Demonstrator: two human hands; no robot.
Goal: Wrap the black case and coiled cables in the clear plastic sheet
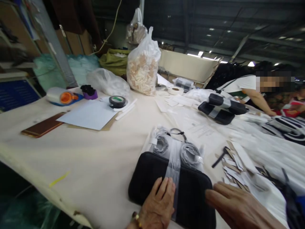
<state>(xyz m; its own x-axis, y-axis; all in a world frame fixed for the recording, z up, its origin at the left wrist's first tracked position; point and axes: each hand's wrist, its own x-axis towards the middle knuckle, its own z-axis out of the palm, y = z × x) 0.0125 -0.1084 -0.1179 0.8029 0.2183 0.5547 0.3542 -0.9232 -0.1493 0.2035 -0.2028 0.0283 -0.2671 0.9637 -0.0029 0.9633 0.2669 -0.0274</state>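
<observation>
A black padded bag-like piece (193, 194) lies on the table in front of me, with a clear plastic band (174, 159) running down its middle. Two coiled grey straps (190, 155) and a thin dark loop (178, 133) sit at its far end. My left hand (158, 202) rests on the black piece, fingers stretched out beside the band. At the right edge of the piece, my right hand (234, 203) is closed with its fingers bent together. Whatever may be between those fingers is hidden.
Paper scraps (234, 171) lie to the right. Further back are more black padded pieces (221, 108) and a person in a white top (243, 86). On the left are a tape roll (117, 101), white sheet (91, 114), brown-red flat object (43, 125) and stuffed plastic bag (144, 68).
</observation>
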